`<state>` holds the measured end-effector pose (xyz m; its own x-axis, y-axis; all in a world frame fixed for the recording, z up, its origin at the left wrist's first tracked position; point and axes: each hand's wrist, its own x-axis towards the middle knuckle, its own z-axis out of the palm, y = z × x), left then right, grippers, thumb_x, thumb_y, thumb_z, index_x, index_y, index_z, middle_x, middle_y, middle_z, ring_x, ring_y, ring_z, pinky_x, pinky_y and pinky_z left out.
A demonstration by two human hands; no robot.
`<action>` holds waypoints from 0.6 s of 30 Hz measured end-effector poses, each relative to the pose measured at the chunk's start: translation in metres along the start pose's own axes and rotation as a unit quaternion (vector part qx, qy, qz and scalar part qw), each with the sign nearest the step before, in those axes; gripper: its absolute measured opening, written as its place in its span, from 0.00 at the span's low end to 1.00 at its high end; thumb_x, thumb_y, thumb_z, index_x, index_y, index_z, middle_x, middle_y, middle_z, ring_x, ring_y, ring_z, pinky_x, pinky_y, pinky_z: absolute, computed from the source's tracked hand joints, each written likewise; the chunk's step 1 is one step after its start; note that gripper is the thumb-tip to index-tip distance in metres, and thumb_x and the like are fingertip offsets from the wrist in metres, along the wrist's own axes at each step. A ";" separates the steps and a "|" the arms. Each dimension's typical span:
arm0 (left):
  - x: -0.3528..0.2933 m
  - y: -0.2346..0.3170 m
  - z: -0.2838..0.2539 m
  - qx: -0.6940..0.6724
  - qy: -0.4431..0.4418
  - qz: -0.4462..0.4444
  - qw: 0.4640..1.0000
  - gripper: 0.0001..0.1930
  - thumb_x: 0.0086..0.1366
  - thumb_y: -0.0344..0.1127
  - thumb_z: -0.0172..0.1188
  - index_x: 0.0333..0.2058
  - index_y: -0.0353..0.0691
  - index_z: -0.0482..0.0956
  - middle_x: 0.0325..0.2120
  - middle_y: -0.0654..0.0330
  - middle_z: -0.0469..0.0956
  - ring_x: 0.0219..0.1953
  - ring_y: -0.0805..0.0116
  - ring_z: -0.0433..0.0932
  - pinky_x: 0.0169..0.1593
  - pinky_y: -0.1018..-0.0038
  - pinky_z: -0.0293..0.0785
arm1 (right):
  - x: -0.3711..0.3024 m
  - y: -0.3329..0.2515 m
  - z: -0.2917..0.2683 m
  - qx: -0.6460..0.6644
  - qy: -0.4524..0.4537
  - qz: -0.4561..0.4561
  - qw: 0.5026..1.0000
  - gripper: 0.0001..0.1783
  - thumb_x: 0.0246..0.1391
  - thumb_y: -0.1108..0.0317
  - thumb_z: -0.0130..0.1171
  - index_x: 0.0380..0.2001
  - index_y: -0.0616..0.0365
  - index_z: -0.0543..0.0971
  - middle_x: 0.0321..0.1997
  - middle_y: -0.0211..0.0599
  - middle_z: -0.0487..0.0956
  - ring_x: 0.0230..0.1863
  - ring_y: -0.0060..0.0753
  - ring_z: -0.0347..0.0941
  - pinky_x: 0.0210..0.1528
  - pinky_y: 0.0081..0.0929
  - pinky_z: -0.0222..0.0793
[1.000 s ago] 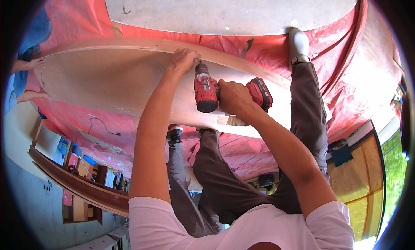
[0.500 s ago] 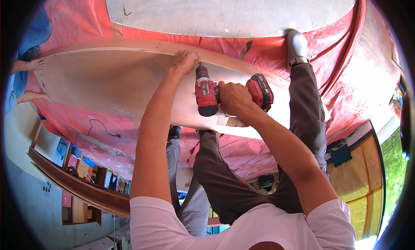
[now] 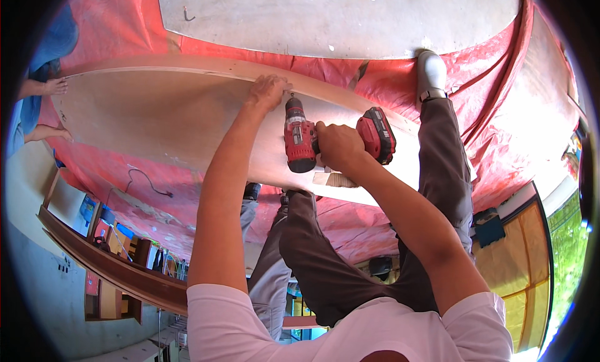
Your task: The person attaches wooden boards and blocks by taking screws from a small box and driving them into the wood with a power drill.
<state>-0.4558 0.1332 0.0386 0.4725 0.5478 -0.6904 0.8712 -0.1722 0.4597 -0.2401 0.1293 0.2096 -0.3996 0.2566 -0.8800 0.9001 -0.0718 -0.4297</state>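
My right hand is wrapped round the grip of a red and black cordless drill. The drill's battery sticks out to the right of my hand, and its chuck points away from me. The drill tip is close to the inner edge of a curved wooden strip along the far side of a long, pale wooden panel. My left hand lies at that strip, just left of the drill tip, fingers bent and close together. What those fingers hold, if anything, is too small to make out.
At the far left, another person's hands rest on the panel's end. Red sheeting covers the ground, with a dark cord on it. A large pale board lies beyond. A grey boot stands right of the panel.
The drill and my right hand have shifted very slightly toward me in the picture. My left hand stays by the drill tip. A person's legs behind mine have moved a little.
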 end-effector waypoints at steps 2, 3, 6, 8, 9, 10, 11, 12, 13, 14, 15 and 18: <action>-0.001 0.001 -0.001 -0.004 -0.031 -0.014 0.999 0.12 0.63 0.31 0.51 0.41 0.51 0.82 0.44 0.59 0.80 0.51 0.59 0.76 0.55 0.63 0.68 | -0.005 -0.004 0.001 -0.003 0.008 -0.001 1.000 0.17 0.46 0.63 0.65 0.39 0.58 0.76 0.35 0.43 0.82 0.39 0.45 0.81 0.40 0.38 0.77; -0.001 0.001 -0.001 -0.030 -0.032 -0.030 0.999 0.13 0.63 0.31 0.51 0.41 0.52 0.82 0.45 0.60 0.80 0.51 0.59 0.76 0.56 0.63 0.68 | -0.009 -0.008 0.001 0.001 0.014 0.005 1.000 0.15 0.48 0.64 0.63 0.38 0.58 0.77 0.35 0.43 0.82 0.39 0.44 0.81 0.40 0.39 0.77; -0.001 -0.002 0.000 -0.057 -0.070 -0.041 0.995 0.14 0.64 0.32 0.51 0.43 0.54 0.82 0.46 0.63 0.79 0.52 0.59 0.75 0.57 0.63 0.67 | -0.032 -0.012 -0.001 -0.005 0.004 -0.014 1.000 0.11 0.50 0.68 0.59 0.35 0.61 0.74 0.32 0.46 0.82 0.36 0.45 0.82 0.36 0.38 0.78; -0.001 -0.004 0.001 0.015 -0.076 -0.011 0.997 0.14 0.64 0.33 0.51 0.45 0.56 0.82 0.48 0.64 0.79 0.53 0.59 0.75 0.58 0.63 0.67 | -0.055 -0.015 0.000 -0.081 0.040 -0.060 0.994 0.07 0.52 0.69 0.56 0.32 0.61 0.74 0.29 0.44 0.81 0.32 0.41 0.82 0.33 0.36 0.77; -0.001 -0.005 0.002 0.029 -0.057 0.003 0.998 0.15 0.64 0.34 0.52 0.47 0.56 0.81 0.49 0.64 0.78 0.53 0.60 0.75 0.59 0.64 0.66 | -0.062 -0.015 0.001 -0.104 0.038 -0.059 0.992 0.06 0.53 0.69 0.55 0.32 0.61 0.74 0.29 0.43 0.81 0.32 0.39 0.82 0.33 0.35 0.77; -0.002 -0.006 0.004 0.049 -0.027 0.002 0.998 0.16 0.63 0.34 0.52 0.48 0.56 0.81 0.50 0.64 0.78 0.53 0.61 0.75 0.60 0.64 0.66 | -0.067 -0.013 0.001 -0.123 0.037 -0.063 0.990 0.06 0.53 0.69 0.54 0.31 0.60 0.75 0.29 0.42 0.81 0.31 0.38 0.82 0.32 0.34 0.77; -0.002 -0.006 0.006 0.057 -0.025 -0.001 0.998 0.16 0.63 0.34 0.53 0.49 0.56 0.81 0.51 0.64 0.77 0.54 0.61 0.75 0.60 0.65 0.66 | -0.070 -0.010 0.002 -0.142 0.036 -0.067 0.987 0.06 0.54 0.69 0.53 0.31 0.60 0.75 0.29 0.41 0.81 0.31 0.37 0.82 0.32 0.33 0.77; -0.002 -0.008 0.007 0.049 -0.013 0.004 0.999 0.17 0.63 0.33 0.53 0.49 0.56 0.81 0.51 0.63 0.77 0.54 0.61 0.74 0.60 0.65 0.66 | -0.073 -0.007 0.002 -0.177 0.034 -0.086 0.980 0.05 0.54 0.69 0.53 0.31 0.59 0.75 0.28 0.39 0.81 0.31 0.35 0.82 0.31 0.31 0.76; -0.003 -0.010 0.009 0.030 -0.028 0.007 0.999 0.17 0.63 0.33 0.53 0.50 0.55 0.80 0.51 0.63 0.77 0.55 0.61 0.74 0.60 0.65 0.66 | -0.073 -0.005 0.004 -0.164 0.039 -0.083 0.982 0.05 0.54 0.69 0.53 0.31 0.59 0.75 0.28 0.39 0.81 0.30 0.35 0.82 0.31 0.31 0.76; -0.001 -0.011 0.010 0.007 -0.034 0.017 0.999 0.18 0.63 0.32 0.53 0.50 0.55 0.80 0.51 0.62 0.77 0.55 0.61 0.74 0.61 0.65 0.66 | -0.072 -0.001 0.006 -0.152 0.046 -0.076 0.984 0.05 0.54 0.69 0.53 0.31 0.59 0.75 0.28 0.38 0.81 0.30 0.34 0.81 0.31 0.31 0.75; 0.002 -0.013 0.011 -0.016 -0.045 0.019 0.999 0.18 0.62 0.31 0.54 0.50 0.54 0.80 0.51 0.61 0.77 0.55 0.60 0.74 0.60 0.64 0.67 | -0.071 0.003 0.007 -0.140 0.053 -0.067 0.986 0.05 0.54 0.69 0.53 0.31 0.59 0.75 0.28 0.38 0.81 0.30 0.34 0.81 0.31 0.31 0.75; 0.004 -0.013 0.012 -0.114 -0.068 0.013 0.991 0.18 0.61 0.30 0.56 0.49 0.52 0.81 0.51 0.59 0.78 0.54 0.57 0.75 0.59 0.62 0.68 | -0.073 0.010 0.011 -0.150 0.053 -0.067 0.985 0.06 0.54 0.70 0.53 0.32 0.60 0.75 0.28 0.38 0.81 0.30 0.34 0.81 0.30 0.30 0.75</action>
<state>-0.4636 0.1276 0.0226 0.5219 0.4273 -0.7382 0.8128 0.0132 0.5823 -0.2040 0.0994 0.2677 -0.5122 0.3443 -0.7868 0.8576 0.2537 -0.4473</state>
